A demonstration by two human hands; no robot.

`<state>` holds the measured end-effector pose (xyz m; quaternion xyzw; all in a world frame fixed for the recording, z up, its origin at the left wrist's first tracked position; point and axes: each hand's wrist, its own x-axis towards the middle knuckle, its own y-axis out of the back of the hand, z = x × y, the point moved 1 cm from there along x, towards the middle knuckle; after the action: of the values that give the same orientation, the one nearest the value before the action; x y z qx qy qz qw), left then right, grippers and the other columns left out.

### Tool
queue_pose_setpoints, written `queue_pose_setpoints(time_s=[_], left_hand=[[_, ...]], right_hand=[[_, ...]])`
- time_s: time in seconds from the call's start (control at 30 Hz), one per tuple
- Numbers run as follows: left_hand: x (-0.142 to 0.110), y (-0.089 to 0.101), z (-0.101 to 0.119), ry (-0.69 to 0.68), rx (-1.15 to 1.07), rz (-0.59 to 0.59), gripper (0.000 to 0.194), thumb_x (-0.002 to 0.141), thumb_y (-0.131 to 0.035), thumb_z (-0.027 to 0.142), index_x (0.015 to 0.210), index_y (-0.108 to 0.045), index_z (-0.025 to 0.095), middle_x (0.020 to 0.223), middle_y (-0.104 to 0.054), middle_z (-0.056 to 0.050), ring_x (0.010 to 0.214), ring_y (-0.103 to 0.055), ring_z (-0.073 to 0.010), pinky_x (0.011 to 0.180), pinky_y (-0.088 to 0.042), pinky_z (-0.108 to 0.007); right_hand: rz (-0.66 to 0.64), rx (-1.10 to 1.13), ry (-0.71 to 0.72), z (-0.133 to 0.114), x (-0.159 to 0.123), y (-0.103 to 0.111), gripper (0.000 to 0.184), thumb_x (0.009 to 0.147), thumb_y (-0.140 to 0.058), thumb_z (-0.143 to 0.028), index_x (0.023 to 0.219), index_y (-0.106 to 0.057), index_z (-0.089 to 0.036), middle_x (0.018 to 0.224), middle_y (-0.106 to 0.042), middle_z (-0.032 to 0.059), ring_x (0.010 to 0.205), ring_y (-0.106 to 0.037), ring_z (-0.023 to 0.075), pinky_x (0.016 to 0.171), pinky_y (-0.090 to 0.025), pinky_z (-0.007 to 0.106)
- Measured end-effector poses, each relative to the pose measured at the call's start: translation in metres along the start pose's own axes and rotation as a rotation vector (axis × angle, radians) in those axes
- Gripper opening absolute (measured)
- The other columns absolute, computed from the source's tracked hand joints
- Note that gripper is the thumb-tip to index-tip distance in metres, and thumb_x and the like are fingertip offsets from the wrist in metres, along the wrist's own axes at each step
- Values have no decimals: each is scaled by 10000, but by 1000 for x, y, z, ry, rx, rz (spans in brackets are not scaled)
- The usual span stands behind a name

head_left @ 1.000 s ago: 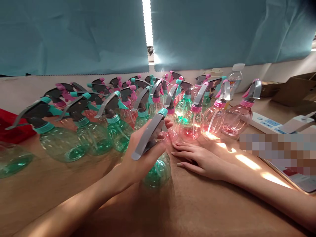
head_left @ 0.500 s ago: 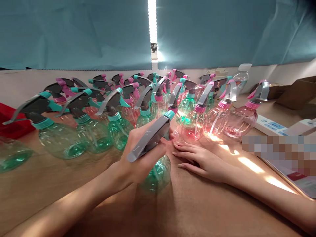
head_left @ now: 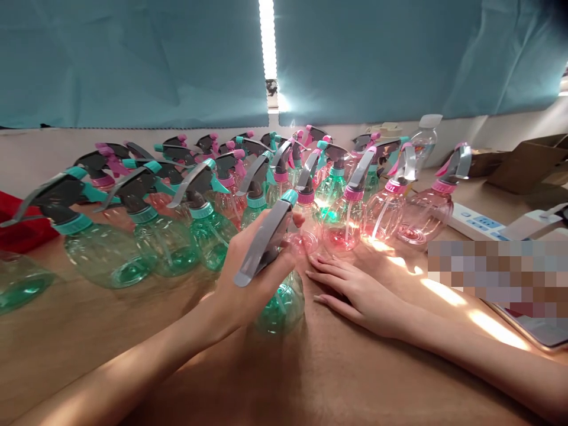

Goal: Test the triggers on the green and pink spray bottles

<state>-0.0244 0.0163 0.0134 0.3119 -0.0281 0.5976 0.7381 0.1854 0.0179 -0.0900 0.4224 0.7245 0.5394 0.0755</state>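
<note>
My left hand (head_left: 252,278) is wrapped round the neck of a green spray bottle (head_left: 280,310), just below its grey trigger head with a teal nozzle. The bottle stands nearly upright near the middle of the table, its collar hidden by my fingers. To the right, my right hand (head_left: 355,290) lies flat on the tabletop with fingers stretched toward that bottle, apart from it and holding nothing. Just beyond my hands stands a pink spray bottle (head_left: 305,234). Left of my left hand stands another green spray bottle (head_left: 217,236).
Several rows of green and pink spray bottles fill the table (head_left: 346,378) toward the wall. At right lie a power strip (head_left: 474,222) and a phone (head_left: 548,332) with a blurred-out screen. Behind are a clear water bottle (head_left: 423,142) and a cardboard box (head_left: 528,163). Something red (head_left: 22,228) lies at left.
The held bottle's spray head has turned to a steeper angle and shifted slightly left with my left hand. The view has shifted a little; my right hand stays flat on the table.
</note>
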Motion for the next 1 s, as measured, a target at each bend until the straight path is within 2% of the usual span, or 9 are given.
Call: queue_pose_setpoints(time_s=[0.1,0.17,0.27,0.43,0.63,0.83,1.0], left_hand=[[-1,-2,-1,-3,21,16,171,867,-518,245,1031,-560,218,932,-641,-17,805,-603,-179,695,-482,-308],[0,-2,-1,-6,8,6,200,857,-530,231,1053,-566,217,937,-646,-19,813,-603,-183,707,-485,-312],[1,-1,-1,14,-46,-11,267,807,-558,193,1071,-583,212,891,-640,-11,715,-584,-168,701,-487,-322],[2,0,0,21,-73,-27,307,769,-557,159,1068,-605,213,712,-563,29,580,-495,-147,663,-474,-326],[1,0,-1,-4,-86,-16,361,747,-550,117,1101,-585,178,977,-662,-41,832,-610,-192,765,-489,-324],[3,-1,0,-9,-95,-18,350,764,-525,99,1097,-597,180,921,-660,-28,739,-592,-171,736,-493,-330],[1,-2,0,-20,-122,-18,349,766,-545,86,1095,-597,189,1143,-669,-65,891,-615,-186,815,-495,-330]], right_hand=[[-6,-6,14,0,1,2,439,976,-510,-374,1375,-555,-198,1453,-506,129,1356,-455,302,1110,-395,528],[-19,-8,13,0,1,3,440,979,-502,-379,1370,-559,-184,1447,-513,133,1354,-457,302,1108,-399,528],[-27,-10,10,0,1,3,451,981,-499,-386,1370,-557,-166,1460,-497,136,1364,-443,302,1114,-392,528],[-4,12,5,1,0,2,440,972,-519,-385,1373,-555,-207,1456,-506,120,1359,-450,302,1109,-396,533],[-10,8,11,0,1,3,435,975,-510,-377,1375,-554,-212,1447,-517,118,1357,-453,301,1107,-399,532],[-32,-22,16,0,1,4,444,987,-480,-380,1367,-559,-166,1445,-519,126,1364,-444,295,1115,-396,512],[-26,-6,6,1,1,3,440,979,-499,-380,1374,-555,-196,1442,-524,117,1363,-445,295,1113,-397,518]])
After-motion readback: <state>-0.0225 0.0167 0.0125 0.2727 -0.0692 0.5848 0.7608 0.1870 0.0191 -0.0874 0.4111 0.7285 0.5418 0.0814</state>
